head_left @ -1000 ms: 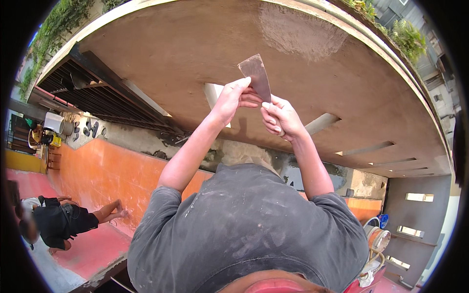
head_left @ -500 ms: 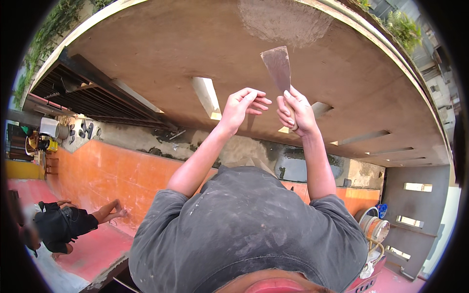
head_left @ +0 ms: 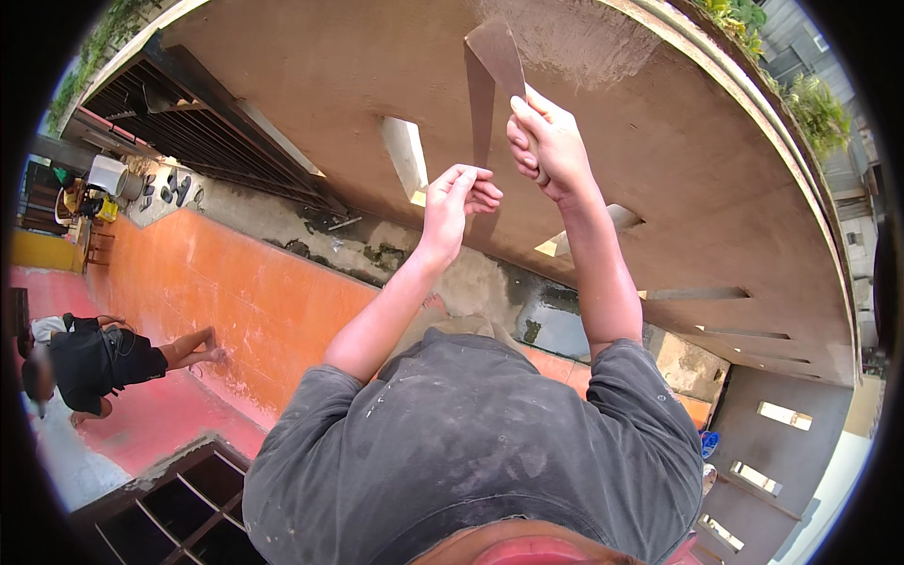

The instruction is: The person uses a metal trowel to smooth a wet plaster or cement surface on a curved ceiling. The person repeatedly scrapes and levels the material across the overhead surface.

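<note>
1. Gripping a scraper by its handle in the right hand, with fingers wrapped around it
2. Raised in front of the brown wall, blade upward, near a paler rough patch; cannot tell whether touching
3. Casting a long dark shadow on the wall beside the blade
4. Holding the left hand half-open, fingers loosely curled, lower and left of the scraper, near a pale slot
5. Sharing the space with another person in dark clothes, far left
</note>
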The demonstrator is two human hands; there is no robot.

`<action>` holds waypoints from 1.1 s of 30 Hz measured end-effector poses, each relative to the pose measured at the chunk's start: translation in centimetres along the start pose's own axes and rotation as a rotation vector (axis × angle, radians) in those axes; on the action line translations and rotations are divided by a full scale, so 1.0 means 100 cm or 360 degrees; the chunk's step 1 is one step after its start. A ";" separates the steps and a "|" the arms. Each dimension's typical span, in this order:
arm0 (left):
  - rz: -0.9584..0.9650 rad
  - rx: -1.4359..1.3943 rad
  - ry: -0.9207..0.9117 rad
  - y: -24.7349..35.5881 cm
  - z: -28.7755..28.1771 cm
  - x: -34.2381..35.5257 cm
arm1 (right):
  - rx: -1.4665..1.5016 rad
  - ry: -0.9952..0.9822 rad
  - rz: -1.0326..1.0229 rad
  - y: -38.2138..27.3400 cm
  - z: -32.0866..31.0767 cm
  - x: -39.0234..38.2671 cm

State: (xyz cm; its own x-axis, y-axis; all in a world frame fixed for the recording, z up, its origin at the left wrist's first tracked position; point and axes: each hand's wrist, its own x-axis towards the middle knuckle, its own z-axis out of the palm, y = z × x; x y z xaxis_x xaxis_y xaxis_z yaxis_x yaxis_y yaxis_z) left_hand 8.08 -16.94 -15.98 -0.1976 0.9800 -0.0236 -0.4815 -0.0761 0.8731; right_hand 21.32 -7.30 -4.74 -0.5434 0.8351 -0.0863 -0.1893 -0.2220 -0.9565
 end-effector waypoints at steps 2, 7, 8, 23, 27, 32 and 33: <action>0.0012 -0.0030 0.0019 0.000 0.001 -0.007 | 0.0053 0.0000 -0.0009 0.002 -0.002 -0.004; 0.0095 -0.0051 0.0063 0.010 -0.018 -0.013 | 0.0144 0.0066 0.0009 0.008 -0.035 -0.035; 0.0112 -0.0067 0.0074 0.011 -0.023 -0.009 | 0.0150 0.0008 0.0012 0.000 -0.036 -0.025; 0.0383 -0.0109 -0.0015 0.088 -0.094 0.045 | 0.0480 -0.0298 0.0263 0.021 0.040 -0.037; 0.0391 -0.0110 -0.0336 0.110 -0.096 0.046 | 0.0627 -0.0268 0.0214 0.053 0.065 -0.062; 0.0340 0.0014 -0.0478 0.118 -0.094 0.044 | 0.0736 -0.0182 0.0103 0.083 0.088 -0.079; 0.0337 0.0061 -0.0480 0.118 -0.093 0.046 | 0.0722 -0.0167 0.0075 0.084 0.091 -0.082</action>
State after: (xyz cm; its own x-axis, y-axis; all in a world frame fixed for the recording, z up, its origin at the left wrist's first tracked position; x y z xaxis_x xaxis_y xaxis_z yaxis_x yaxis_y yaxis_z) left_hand -6.42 -15.07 -10.27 -0.0261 0.9538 0.2994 -0.4237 -0.2819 0.8608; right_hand 16.70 -20.56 -9.48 -0.6354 0.7685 -0.0760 -0.4882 -0.4760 -0.7315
